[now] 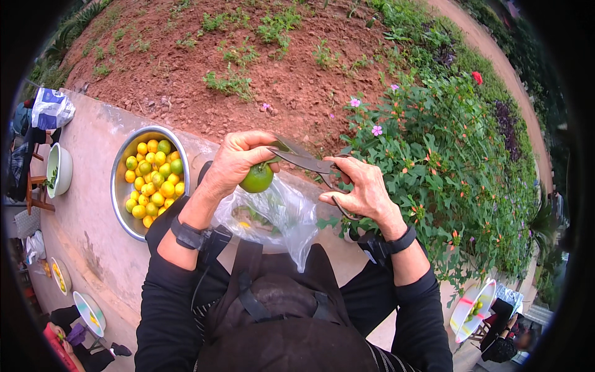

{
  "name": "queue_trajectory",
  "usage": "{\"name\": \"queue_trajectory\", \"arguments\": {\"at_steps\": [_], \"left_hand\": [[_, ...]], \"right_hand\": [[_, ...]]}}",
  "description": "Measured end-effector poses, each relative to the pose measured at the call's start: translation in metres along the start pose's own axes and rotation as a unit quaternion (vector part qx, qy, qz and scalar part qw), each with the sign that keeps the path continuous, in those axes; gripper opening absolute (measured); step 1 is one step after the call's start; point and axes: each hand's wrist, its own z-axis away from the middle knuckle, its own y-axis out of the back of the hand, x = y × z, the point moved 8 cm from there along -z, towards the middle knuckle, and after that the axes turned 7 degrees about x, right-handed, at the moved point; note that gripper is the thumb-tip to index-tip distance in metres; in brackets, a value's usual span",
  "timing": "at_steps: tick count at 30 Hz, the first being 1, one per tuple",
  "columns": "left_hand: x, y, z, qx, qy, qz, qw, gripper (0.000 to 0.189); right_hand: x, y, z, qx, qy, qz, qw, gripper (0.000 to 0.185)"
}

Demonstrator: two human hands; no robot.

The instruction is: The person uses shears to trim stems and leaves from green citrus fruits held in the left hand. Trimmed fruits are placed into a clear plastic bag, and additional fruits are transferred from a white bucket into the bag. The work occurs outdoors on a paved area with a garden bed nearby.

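A green citrus fruit [257, 178] with leaves at its stem hangs from my left hand [237, 156], whose thumb and fingers grip it near the top. My right hand [365, 186] has its fingers through the handles of dark metal scissors [304, 162]. Their blades are spread and reach the leaves beside my left thumb. Below both hands is a clear plastic bag [288, 216], lining a container mostly hidden by it, with green leaves and a bit of yellow inside. To my left stands a metal basin [114, 186] filled with several yellow and green citrus fruits [155, 172].
Flowering plants [432, 172] crowd my right side, and red soil [176, 74] lies beyond the concrete edge. Off left are a pale green basin [65, 169] and a person in red [58, 344] beside another basin [88, 307]. A striped basin [485, 297] and another person [499, 342] are at far right.
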Motion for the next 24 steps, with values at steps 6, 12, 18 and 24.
{"name": "queue_trajectory", "arguments": {"at_steps": [6,12,18,24], "left_hand": [[0.003,-0.006,0.001,-0.031,-0.012,-0.037,0.999,0.012],[0.003,-0.010,0.002,-0.041,-0.005,-0.053,0.998,0.014],[0.000,-0.011,0.003,-0.043,0.009,-0.068,0.997,0.014],[0.001,-0.013,0.004,-0.027,0.014,-0.053,0.998,0.011]], "right_hand": [[-0.001,0.001,-0.001,-0.001,0.006,-0.004,1.000,0.069],[0.000,0.000,0.001,0.002,0.001,-0.017,1.000,0.069],[-0.002,-0.004,-0.001,0.016,0.010,-0.033,0.999,0.076],[-0.001,-0.002,0.001,-0.003,-0.008,-0.025,1.000,0.064]]}}
